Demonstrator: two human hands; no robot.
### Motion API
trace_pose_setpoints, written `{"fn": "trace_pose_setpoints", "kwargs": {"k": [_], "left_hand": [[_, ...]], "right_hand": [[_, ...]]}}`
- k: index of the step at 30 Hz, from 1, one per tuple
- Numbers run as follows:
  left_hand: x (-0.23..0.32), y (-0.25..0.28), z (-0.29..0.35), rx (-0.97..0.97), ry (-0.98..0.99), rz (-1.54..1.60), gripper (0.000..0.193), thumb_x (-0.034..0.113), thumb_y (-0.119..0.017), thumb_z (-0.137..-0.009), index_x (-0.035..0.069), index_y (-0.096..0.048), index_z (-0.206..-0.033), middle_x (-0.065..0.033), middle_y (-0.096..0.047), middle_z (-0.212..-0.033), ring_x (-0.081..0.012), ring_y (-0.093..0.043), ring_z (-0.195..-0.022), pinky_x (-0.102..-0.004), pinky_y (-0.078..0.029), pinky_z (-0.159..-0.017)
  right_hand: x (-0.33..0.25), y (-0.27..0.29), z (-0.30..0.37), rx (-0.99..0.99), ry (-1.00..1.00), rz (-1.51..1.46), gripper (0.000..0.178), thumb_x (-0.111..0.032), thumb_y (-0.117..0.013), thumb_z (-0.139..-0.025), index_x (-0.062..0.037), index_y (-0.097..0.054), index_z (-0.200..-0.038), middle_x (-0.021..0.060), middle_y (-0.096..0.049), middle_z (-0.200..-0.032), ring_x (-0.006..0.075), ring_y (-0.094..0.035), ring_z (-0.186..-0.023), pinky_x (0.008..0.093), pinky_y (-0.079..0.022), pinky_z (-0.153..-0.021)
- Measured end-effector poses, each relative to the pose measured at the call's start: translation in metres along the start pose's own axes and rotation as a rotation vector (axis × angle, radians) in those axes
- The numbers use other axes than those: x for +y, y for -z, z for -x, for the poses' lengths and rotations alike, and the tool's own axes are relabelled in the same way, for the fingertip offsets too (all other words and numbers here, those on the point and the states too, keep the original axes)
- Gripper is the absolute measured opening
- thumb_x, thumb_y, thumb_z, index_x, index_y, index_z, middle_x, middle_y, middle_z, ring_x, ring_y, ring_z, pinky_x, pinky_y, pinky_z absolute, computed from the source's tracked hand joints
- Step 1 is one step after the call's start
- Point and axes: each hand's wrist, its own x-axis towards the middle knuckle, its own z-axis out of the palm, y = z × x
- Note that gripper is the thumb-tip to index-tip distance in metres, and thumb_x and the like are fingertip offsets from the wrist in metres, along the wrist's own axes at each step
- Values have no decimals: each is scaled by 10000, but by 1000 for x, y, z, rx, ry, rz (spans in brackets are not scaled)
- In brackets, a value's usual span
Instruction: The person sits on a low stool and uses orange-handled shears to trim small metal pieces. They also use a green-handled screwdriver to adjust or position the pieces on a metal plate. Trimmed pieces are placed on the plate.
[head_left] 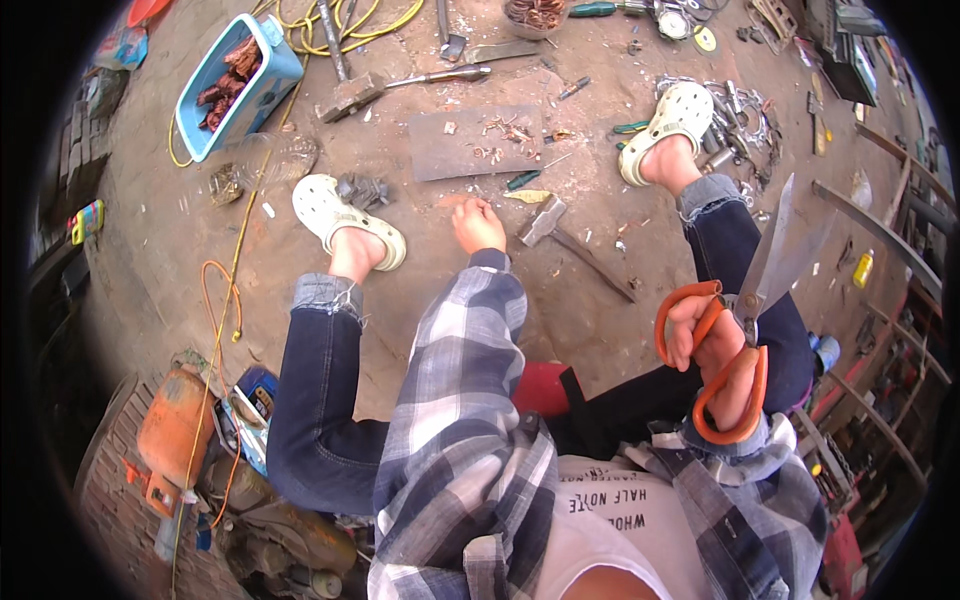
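Note:
In my right hand (712,350) is a pair of large scissors (764,282) with orange handles. My fingers go through the handle loops, and the blades point away with a gap between them. My left hand (478,226) reaches down to the ground between my feet, its fingers curled closed. Whatever they hold, if anything, is hidden. Just beyond it lies a flat metal plate (440,150) with copper scraps (508,130) on it. A hammer (545,222) with a long handle rests to the right of that hand, near a small green-handled tool (523,180).
A blue tub (283,70) of copper pieces stands at the far left, near a sledgehammer (350,97) and yellow hose (375,35). Metal parts (738,125) lie beside my right shoe (682,118). An orange tank (178,425) is at the lower left; a metal rack (895,235) lines the right.

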Motion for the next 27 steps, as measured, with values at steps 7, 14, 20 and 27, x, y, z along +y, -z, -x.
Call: {"fn": "trace_pose_setpoints", "kwargs": {"k": [7,14,20,27], "left_hand": [[19,4,45,55,94,400,148,-26,-606,-777,36,-496,-854,-127,-542,-766,-283,-565,-713,-378,-455,-673],[24,10,80,31,302,682,136,11,-662,-793,58,-663,-921,-67,-607,-897,-154,-615,-777,-281,-503,-734],[19,50,0,205,430,973,99,77,-686,-830,38,-645,-912,-22,-608,-751,-90,-558,-667,-230,-472,-589],[16,154,-95,298,425,1576,83,87,-632,-885,34,-631,-949,-18,-603,-796,-82,-520,-632,-209,-457,-544]], "right_hand": [[7,-4,6,22,81,-105,815,-681,-201,-906,59,-460,-1133,17,-439,-785,115,-414,-643,254,-362,-647],[3,-6,7,-8,37,-119,751,-647,-207,-924,17,-477,-1150,11,-431,-784,113,-404,-685,247,-340,-648],[0,-16,1,-24,90,-136,737,-657,-279,-914,13,-499,-1127,5,-440,-778,110,-428,-690,246,-355,-643],[-1,-32,-14,-63,112,-154,652,-586,-271,-956,2,-510,-1105,1,-447,-755,99,-434,-667,242,-371,-632]]}}
